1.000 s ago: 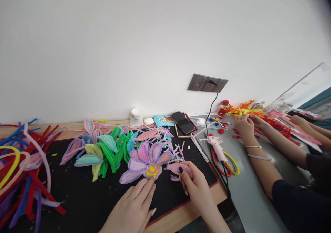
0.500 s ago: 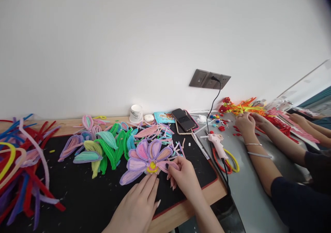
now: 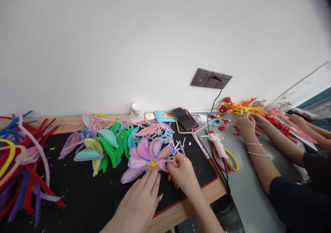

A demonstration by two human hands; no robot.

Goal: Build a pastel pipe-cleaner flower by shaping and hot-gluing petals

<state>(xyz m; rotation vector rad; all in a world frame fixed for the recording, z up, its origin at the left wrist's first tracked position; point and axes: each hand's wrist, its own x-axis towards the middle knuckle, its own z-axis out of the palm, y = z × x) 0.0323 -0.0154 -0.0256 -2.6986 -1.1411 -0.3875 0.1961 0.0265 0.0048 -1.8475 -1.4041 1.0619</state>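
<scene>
A pipe-cleaner flower (image 3: 136, 163) with purple-edged pink petals and a yellow centre lies on the black mat (image 3: 77, 198). My left hand (image 3: 141, 198) lies with its fingers stretched out, the tips touching the flower just below its centre and covering that part. Between thumb and fingers, my right hand (image 3: 184, 174) pinches a pink petal (image 3: 162, 164) at the flower's right side. Left of the flower are green pipe-cleaner leaves (image 3: 110, 152) and several loose pastel petals (image 3: 72, 144). Cut pastel pipe-cleaner pieces (image 3: 165, 133) are scattered behind it.
Loose coloured pipe cleaners (image 3: 28, 178) pile up at far left. A white cup (image 3: 137, 111), phone (image 3: 184, 118) and blue packet (image 3: 164, 116) stand along the wall. A corded glue gun (image 3: 217, 144) lies to the right. Beyond it, a co-worker's hands (image 3: 245, 124) handle pipe cleaners.
The view has shifted slightly. My left fingertips have slid up a little onto the flower's centre, hiding more of its yellow. My right hand still pinches the petal.
</scene>
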